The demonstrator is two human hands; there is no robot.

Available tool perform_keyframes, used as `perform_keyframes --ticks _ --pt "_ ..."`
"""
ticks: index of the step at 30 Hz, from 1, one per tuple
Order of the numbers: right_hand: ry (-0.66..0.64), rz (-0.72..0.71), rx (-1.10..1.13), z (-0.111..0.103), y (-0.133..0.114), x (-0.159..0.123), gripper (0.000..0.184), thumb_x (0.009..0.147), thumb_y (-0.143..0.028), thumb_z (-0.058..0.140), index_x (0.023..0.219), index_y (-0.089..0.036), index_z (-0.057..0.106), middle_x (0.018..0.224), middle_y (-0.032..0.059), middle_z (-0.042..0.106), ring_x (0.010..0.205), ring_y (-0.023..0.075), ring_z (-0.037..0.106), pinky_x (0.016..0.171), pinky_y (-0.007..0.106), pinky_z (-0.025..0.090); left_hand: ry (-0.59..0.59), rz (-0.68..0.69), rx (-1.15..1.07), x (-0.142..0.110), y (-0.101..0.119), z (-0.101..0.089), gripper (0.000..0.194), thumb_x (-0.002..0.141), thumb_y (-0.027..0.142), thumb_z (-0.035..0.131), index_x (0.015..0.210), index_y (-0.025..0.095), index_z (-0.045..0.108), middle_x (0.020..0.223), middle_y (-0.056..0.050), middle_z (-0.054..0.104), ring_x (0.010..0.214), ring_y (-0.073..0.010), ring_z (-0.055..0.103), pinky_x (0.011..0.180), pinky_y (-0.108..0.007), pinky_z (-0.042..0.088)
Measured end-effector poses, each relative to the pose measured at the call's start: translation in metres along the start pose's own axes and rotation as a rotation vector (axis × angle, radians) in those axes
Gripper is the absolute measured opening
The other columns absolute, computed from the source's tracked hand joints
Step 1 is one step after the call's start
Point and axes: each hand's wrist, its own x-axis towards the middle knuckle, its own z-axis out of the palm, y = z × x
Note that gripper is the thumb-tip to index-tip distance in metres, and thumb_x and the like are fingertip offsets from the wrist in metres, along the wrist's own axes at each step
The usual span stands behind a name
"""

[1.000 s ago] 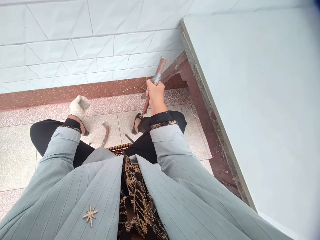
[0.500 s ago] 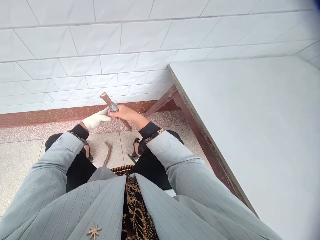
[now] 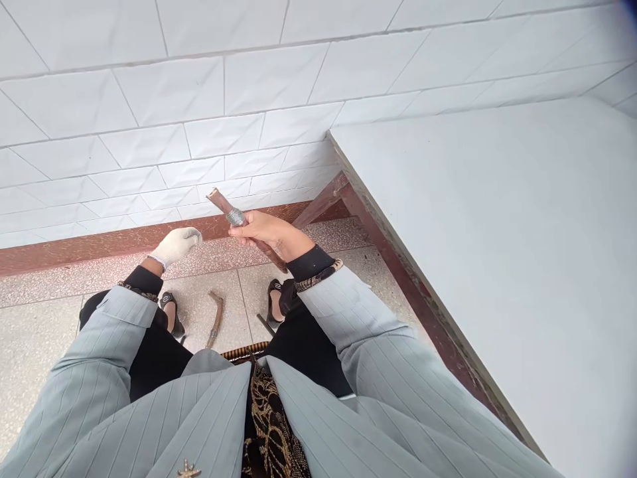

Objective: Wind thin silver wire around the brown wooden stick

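My right hand (image 3: 263, 228) grips a brown wooden stick (image 3: 217, 198), which slants from its pale cut end at upper left to its lower end beneath my wrist. Silvery wire (image 3: 235, 217) is wound tightly round the stick, just beyond my thumb and fingers. To the left, my left hand (image 3: 178, 245) wears a white glove and is apart from the stick. Its fingers are pressed together in a pinch; anything between them is too small to make out.
A bent stick (image 3: 215, 320) lies on the tiled floor between my shoes, and a dark bar (image 3: 265, 324) is by the right shoe. A white-topped table (image 3: 478, 239) with a reddish frame stands at right. The white tiled wall (image 3: 164, 99) rises ahead.
My left hand has come away from the wire-wound stick, moving left, its fingers now pinched. My right hand has shifted slightly right and down with the stick.
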Motion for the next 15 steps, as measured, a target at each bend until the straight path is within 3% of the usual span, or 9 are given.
perform_keyframes --ticks 2,5,7,10,12,15 --pt "-0.005 0.007 0.092 -0.002 -0.003 -0.005 0.028 0.098 -0.018 0.069 0.075 -0.019 0.054 0.058 -0.0048 0.048 0.05 0.0073 0.037 0.048 0.021 0.03 -0.01 0.044 0.202 0.0 0.002 0.0 0.021 0.09 0.025 0.051 0.092 0.021 0.072 0.083 -0.004 0.072 0.073 -0.0192 0.061 0.069 -0.031 0.043" --pt "-0.028 -0.078 0.233 -0.004 -0.007 -0.009 0.021 0.106 -0.02 0.056 0.085 -0.018 0.057 0.068 -0.0018 0.053 0.058 0.0089 0.042 0.055 0.022 0.037 -0.079 0.072 0.45 -0.005 0.017 0.012 0.027 0.095 0.028 0.048 0.1 0.024 0.075 0.091 -0.006 0.078 0.083 -0.0228 0.069 0.071 -0.031 0.044" --pt "0.015 -0.114 0.204 -0.005 -0.005 -0.006 0.023 0.107 -0.018 0.048 0.085 -0.018 0.055 0.074 0.0005 0.055 0.061 0.01 0.045 0.06 0.024 0.041 -0.139 0.116 0.528 -0.01 0.029 0.023 0.031 0.099 0.029 0.045 0.106 0.025 0.075 0.096 -0.007 0.08 0.087 -0.0241 0.072 0.071 -0.032 0.045" --pt "0.2 -0.124 -0.153 -0.011 0.005 0.009 0.019 0.102 -0.012 0.05 0.085 -0.02 0.053 0.077 0.0022 0.058 0.067 0.0135 0.049 0.068 0.027 0.043 -0.214 0.23 0.585 -0.016 0.044 0.036 0.033 0.102 0.03 0.043 0.111 0.025 0.074 0.101 -0.008 0.082 0.088 -0.0242 0.074 0.07 -0.032 0.045" --pt "0.306 -0.122 -0.534 -0.019 0.014 0.021 0.01 0.1 -0.014 0.054 0.099 -0.018 0.064 0.092 0.0079 0.068 0.082 0.0197 0.06 0.077 0.032 0.045 -0.239 0.287 0.625 -0.018 0.05 0.039 0.033 0.102 0.031 0.044 0.112 0.025 0.074 0.098 -0.008 0.082 0.085 -0.0237 0.074 0.067 -0.032 0.043" --pt "0.224 0.007 -0.977 -0.03 0.029 0.031 0.019 0.096 -0.012 0.06 0.108 -0.016 0.074 0.111 0.0174 0.076 0.1 0.0296 0.069 0.084 0.038 0.047 -0.262 0.35 0.624 -0.02 0.054 0.035 0.034 0.103 0.031 0.044 0.113 0.024 0.075 0.1 -0.008 0.082 0.087 -0.0236 0.074 0.069 -0.031 0.044"
